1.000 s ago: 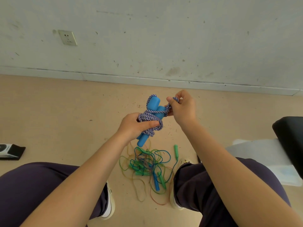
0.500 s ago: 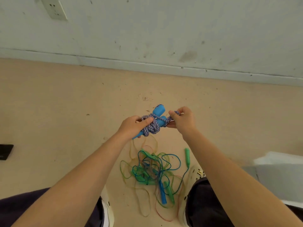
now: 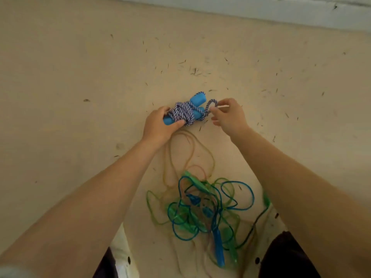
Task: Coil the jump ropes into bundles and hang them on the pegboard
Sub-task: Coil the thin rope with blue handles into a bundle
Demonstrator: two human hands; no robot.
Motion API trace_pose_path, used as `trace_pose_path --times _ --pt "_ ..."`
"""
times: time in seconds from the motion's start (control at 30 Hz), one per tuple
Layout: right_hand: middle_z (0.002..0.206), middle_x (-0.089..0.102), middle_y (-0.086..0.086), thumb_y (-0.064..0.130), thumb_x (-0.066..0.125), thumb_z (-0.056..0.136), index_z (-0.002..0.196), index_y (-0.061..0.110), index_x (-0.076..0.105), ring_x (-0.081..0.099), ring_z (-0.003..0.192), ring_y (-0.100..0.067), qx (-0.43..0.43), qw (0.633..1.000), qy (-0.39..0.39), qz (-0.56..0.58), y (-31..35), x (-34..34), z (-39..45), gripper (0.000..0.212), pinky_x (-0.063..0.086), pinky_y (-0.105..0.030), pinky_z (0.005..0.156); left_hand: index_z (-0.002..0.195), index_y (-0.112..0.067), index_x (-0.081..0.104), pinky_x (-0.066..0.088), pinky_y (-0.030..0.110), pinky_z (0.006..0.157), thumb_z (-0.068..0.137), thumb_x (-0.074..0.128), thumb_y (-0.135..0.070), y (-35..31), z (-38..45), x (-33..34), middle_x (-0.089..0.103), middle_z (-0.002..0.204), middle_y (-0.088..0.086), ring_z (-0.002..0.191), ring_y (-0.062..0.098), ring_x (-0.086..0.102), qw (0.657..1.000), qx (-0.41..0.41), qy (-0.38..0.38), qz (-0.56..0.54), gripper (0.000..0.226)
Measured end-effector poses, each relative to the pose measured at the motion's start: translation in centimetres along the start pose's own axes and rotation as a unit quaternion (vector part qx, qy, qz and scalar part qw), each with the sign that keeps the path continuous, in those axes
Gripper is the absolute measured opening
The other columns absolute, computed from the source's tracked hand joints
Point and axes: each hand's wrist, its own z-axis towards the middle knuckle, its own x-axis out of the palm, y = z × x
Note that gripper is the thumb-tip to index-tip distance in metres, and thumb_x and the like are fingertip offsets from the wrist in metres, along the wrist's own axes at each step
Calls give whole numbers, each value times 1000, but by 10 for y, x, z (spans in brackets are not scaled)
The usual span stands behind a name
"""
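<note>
A jump rope bundle (image 3: 185, 113) with two blue foam handles and blue-and-white braided cord wound round them is held above the floor. My left hand (image 3: 160, 125) grips the bundle's left end, thumb below the cord. My right hand (image 3: 227, 115) pinches a small loop of the braided cord (image 3: 211, 104) sticking out at the bundle's right end. On the floor below lies a tangle of thin jump ropes (image 3: 202, 209) in blue, green and pale orange, with a blue handle (image 3: 218, 251) near my feet. No pegboard is in view.
The beige floor (image 3: 80, 77) is speckled with small dark bits. A pale wall base (image 3: 261, 9) runs along the top. My white shoes (image 3: 120, 255) and dark trouser legs (image 3: 287, 257) frame the tangle at the bottom.
The camera has tilted down, so the wall and socket left the view. My right hand has drawn a loop of cord out to the right of the bundle.
</note>
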Motion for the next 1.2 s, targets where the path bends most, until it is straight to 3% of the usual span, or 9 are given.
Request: trace_pose_path --times 0.1,0.27,0.37,0.5,0.67,0.83,0.93,1.1,1.2 --pt "96 61 -2 39 73 85 109 17 51 62 87 -24 16 992 -13 -124 -20 -2 -14 39 54 -41 74 131 -14 52 46 36 93 67 86 -54 8 -18 -4 55 123 7 113 23 53 997 -66 -38 19 83" --pt "73 53 4 37 74 83 73 18 55 51 73 -18 22 942 84 -323 -62 15 -52 29 36 -28 58 86 -18 62 40 30 61 77 79 -49 21 -59 8 64 92 0 88 25 64 972 -166 52 160 37" --pt "64 56 5 27 74 85 66 17 61 53 65 -14 16 962 117 -244 -65 24 -67 25 39 -21 54 65 -25 59 41 26 66 83 77 -32 19 -69 16 65 80 -5 80 18 62 976 -171 85 103 27" --pt "65 66 -6 24 64 95 77 6 67 61 51 -14 41 988 137 -56 -28 4 -90 26 54 -29 63 82 -12 70 52 29 70 84 79 -22 -3 -84 -3 72 77 3 64 13 66 967 -191 117 -121 13" --pt "57 53 -3 22 55 100 84 7 69 49 45 -15 -17 988 147 -46 45 -55 -149 26 54 -36 58 78 -8 68 53 24 54 94 68 -17 -73 -134 -70 65 55 -1 43 10 58 950 -102 138 -262 18" --pt "55 40 -3 18 48 103 89 8 66 30 39 -11 -119 982 147 7 143 -112 -253 25 26 -19 40 83 -15 72 41 20 40 101 57 -26 -163 -211 -159 47 50 -3 35 8 39 965 27 93 -245 26" --pt "55 39 0 18 48 103 89 9 65 28 42 -11 -200 968 146 38 198 -143 -329 24 23 -19 40 87 -18 74 28 20 40 100 57 -28 -213 -269 -212 41 49 -6 38 9 31 953 122 66 -270 23" --pt "74 60 -4 25 56 98 83 18 74 57 66 -17 -340 926 129 102 251 -186 -443 24 51 -29 64 93 -27 76 40 23 44 98 58 -29 -277 -364 -283 61 66 -2 51 15 55 905 276 66 -318 19" --pt "83 68 5 35 58 90 83 25 78 57 78 -10 -377 912 139 84 254 -192 -482 24 49 -23 71 93 -25 77 53 27 55 99 56 -28 -288 -401 -296 75 87 4 74 22 73 903 271 103 -316 22"
